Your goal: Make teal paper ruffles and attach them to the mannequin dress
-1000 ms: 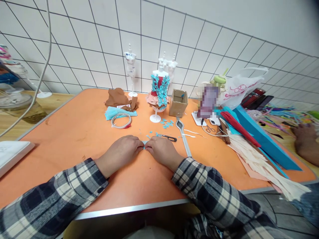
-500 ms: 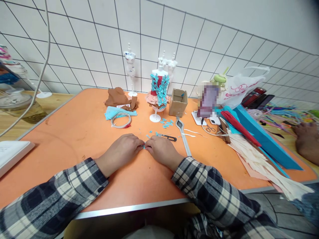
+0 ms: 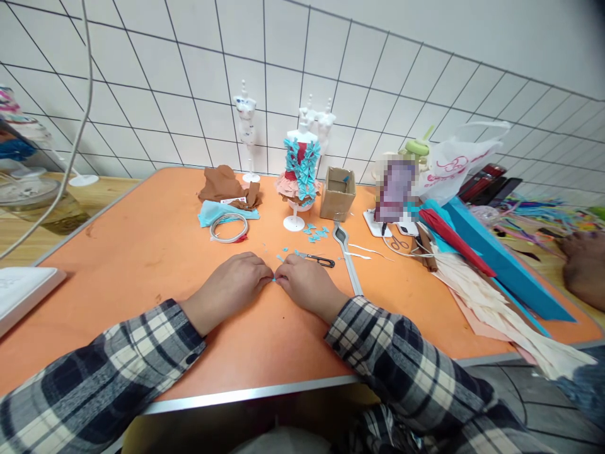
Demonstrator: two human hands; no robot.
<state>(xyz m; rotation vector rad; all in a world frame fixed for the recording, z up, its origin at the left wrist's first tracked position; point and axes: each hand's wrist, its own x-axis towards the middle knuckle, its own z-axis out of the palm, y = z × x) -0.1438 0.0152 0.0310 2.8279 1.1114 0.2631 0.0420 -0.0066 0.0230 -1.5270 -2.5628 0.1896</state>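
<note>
My left hand (image 3: pixel 237 280) and my right hand (image 3: pixel 305 279) meet fingertip to fingertip low over the orange table. Both pinch a tiny piece of blue paper (image 3: pixel 274 279), mostly hidden by the fingers. Just beyond my right hand lie black-handled thread snips (image 3: pixel 321 260) and a few blue scraps (image 3: pixel 280 258). Farther back, several small blue bows (image 3: pixel 317 235) rest on the table. A small dress form (image 3: pixel 302 165) stands behind them, wearing a red bodice with blue bows and a pink ruffled skirt.
A cardboard box (image 3: pixel 338 194), grey zipper strip (image 3: pixel 348 261), coiled ring (image 3: pixel 229 228) and brown fabric (image 3: pixel 222 184) lie around the dress form. Folded crepe paper (image 3: pixel 477 290) fills the right side. Another person's hand (image 3: pixel 583 268) is at the far right; a white box (image 3: pixel 28 296) sits left.
Hardly anything differs. Both hands stay pinched at the same spot, with only a slight shift of the fingers and the view.
</note>
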